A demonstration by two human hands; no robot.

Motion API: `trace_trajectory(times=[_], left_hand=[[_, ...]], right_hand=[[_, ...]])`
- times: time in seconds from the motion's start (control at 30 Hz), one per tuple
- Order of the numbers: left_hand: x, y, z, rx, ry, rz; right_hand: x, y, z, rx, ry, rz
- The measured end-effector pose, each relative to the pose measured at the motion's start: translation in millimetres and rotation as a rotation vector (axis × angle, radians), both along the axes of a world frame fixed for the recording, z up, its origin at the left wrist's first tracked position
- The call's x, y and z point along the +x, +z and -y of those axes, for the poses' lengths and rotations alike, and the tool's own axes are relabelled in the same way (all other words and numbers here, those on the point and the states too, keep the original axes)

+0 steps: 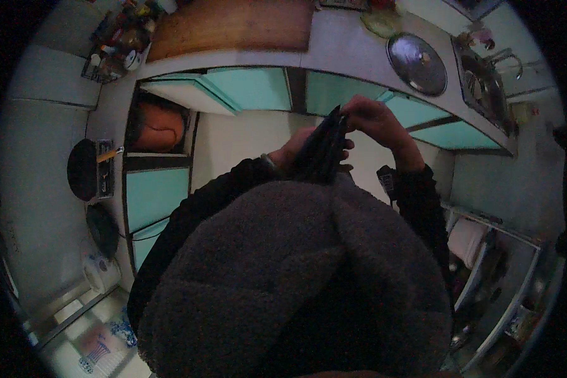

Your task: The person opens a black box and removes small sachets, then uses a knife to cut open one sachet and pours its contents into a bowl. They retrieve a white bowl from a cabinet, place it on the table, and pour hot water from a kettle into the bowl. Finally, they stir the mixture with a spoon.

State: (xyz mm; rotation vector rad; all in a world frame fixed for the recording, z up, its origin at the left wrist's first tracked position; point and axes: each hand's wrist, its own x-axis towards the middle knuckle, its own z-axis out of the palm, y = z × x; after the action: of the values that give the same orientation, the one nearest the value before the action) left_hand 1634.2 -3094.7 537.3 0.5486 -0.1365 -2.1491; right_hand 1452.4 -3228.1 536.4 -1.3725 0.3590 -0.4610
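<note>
A dark, folded item [322,146], perhaps cloth or plastic, is held upright in front of the grey fleecy garment [264,245]. My left hand [295,147] grips it from the left side, with fingertips showing at its right edge. At its top right corner, my right hand [369,118] pinches it between thumb and fingers. What the item is cannot be told in the dim light. A small dark tag with writing [386,179] hangs near my right sleeve.
A worktop carries a wooden board [236,28], a round metal lid [416,64] and a sink [482,90] at the right. A cabinet door [189,97] stands ajar at the left, near an orange object [158,126] in a compartment. A metal rack [496,222] stands at the lower right.
</note>
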Motion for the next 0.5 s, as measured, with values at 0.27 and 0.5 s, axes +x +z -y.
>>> trace_trajectory(times=[0.27, 0.5], left_hand=[[51, 14, 68, 0.042, 0.062, -0.064], [85, 32, 143, 0.036, 0.119, 0.046]], right_hand=[[67, 0, 91, -0.021, 0.233, -0.012], [111, 9, 172, -0.001, 0.284, 0.124]])
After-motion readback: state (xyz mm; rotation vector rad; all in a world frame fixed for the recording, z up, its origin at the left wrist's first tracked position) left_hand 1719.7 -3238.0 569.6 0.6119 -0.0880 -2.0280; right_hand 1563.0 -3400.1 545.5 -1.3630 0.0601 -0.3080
